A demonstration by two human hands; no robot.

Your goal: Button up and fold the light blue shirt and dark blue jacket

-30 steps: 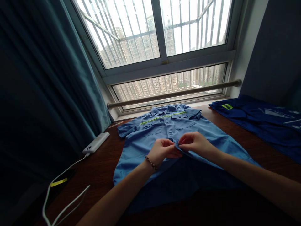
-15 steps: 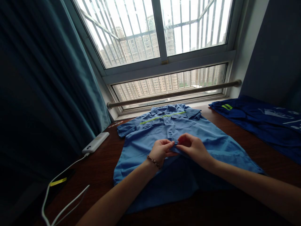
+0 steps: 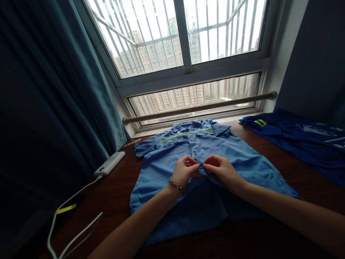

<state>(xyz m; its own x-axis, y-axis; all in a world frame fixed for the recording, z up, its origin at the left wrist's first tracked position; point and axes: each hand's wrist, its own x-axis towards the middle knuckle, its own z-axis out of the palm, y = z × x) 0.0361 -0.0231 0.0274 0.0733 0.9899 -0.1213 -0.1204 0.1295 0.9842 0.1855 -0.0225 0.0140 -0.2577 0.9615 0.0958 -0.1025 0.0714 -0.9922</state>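
Shirt [image 3: 157, 172] lies front-up on the bench [image 3: 113, 194], its front edge [image 3: 203, 173] pinched in narrow thumb-and-finger grips by left hand [image 3: 185, 171] and right hand [image 3: 223, 171], seemingly mid-fastening, which calls for steady cloth and careful alignment between fingertips I can't see clearly.

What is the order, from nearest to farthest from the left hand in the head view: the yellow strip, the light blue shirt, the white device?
From the left hand:
1. Light blue shirt: held by this hand.
2. White device: on its left.
3. Yellow strip: farther left, nearer the camera.
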